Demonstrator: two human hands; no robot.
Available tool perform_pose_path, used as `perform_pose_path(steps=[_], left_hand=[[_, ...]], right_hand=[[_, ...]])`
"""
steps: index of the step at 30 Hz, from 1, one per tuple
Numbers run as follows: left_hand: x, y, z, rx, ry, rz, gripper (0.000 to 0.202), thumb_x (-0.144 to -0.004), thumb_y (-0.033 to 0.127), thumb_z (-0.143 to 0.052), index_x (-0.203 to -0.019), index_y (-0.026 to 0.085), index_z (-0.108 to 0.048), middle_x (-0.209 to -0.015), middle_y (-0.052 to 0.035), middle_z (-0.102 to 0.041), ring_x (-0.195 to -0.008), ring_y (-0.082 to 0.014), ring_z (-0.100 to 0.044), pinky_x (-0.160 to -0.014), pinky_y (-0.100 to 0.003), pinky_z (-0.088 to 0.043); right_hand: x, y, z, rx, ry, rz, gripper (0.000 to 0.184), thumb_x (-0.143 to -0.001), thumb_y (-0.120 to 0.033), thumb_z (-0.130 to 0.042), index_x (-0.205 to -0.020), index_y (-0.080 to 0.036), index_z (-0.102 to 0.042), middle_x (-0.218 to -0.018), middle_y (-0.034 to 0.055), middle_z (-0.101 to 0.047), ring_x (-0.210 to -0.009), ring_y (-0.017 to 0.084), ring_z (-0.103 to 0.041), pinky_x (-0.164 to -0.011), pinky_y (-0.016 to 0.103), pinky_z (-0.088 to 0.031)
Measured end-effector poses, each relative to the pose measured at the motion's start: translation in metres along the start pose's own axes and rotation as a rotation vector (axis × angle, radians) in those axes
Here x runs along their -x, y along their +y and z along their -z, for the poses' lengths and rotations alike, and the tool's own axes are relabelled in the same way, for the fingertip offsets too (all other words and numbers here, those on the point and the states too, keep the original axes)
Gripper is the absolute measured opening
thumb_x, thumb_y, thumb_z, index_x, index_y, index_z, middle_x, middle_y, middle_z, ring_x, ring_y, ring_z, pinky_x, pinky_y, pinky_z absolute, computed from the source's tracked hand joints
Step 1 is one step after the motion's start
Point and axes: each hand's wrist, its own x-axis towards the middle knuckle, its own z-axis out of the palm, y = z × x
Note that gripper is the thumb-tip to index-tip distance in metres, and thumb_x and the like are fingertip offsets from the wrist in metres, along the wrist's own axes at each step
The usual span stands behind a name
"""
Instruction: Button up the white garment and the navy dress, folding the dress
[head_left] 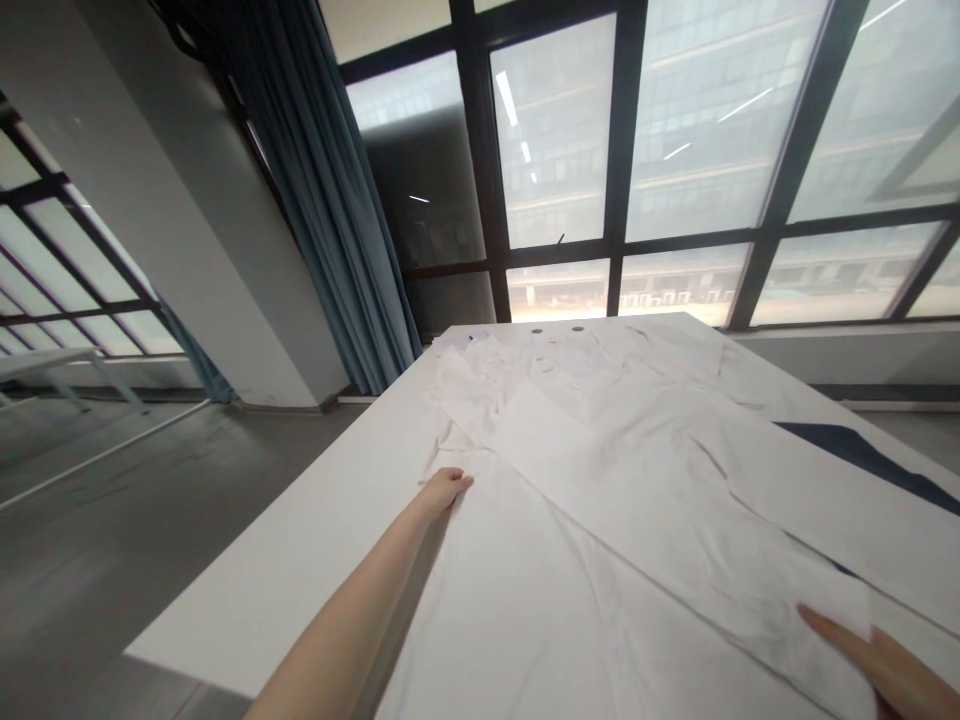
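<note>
A large white cloth garment [570, 560], creased and spread flat, covers most of the white table [255, 590]. A long sleeve or panel of it [675, 490] lies diagonally across the middle. My left hand [444, 490] rests at the garment's left edge, its fingers bunched on the fabric. At the lower right, my right hand [877, 665] lies on the white cloth, with one finger stretched along it. The frame cuts off part of that hand. Whether either hand grips the cloth is hard to see.
Dark navy fabric [855, 455] shows under the white cloth at the right. Papers [459, 341] lie at the far table corner near two round grommets [556, 329]. A grey floor [112, 520] lies left of the table's edge. Behind stand a pillar [202, 220], blue curtain [322, 200] and windows [697, 130].
</note>
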Motion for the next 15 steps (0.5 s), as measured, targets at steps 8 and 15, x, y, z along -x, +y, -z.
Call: perform_pose_path(steps=[8, 15], left_hand=[[-0.004, 0.002, 0.018, -0.018, 0.001, 0.016, 0.022, -0.057, 0.032, -0.065, -0.058, 0.014, -0.052, -0.045, 0.0016, -0.050, -0.043, -0.0113, -0.047, -0.043, -0.022, -0.033], [-0.048, 0.062, 0.021, 0.009, 0.125, -0.148, 0.027, -0.070, 0.040, -0.051, -0.079, 0.015, -0.056, -0.076, -0.0043, -0.060, -0.066, -0.0112, -0.054, -0.054, -0.019, -0.038]], right_hand=[[-0.004, -0.040, -0.021, -0.376, -0.389, -0.086, 0.045, -0.068, -0.043, -0.053, -0.105, -0.017, -0.057, -0.103, 0.0108, -0.061, -0.098, 0.024, -0.054, -0.085, 0.029, -0.043], [0.001, -0.009, -0.008, -0.007, -0.021, -0.015, 0.047, -0.067, -0.048, -0.050, -0.099, -0.014, -0.058, -0.094, 0.0162, -0.063, -0.086, 0.027, -0.059, -0.073, 0.037, -0.049]])
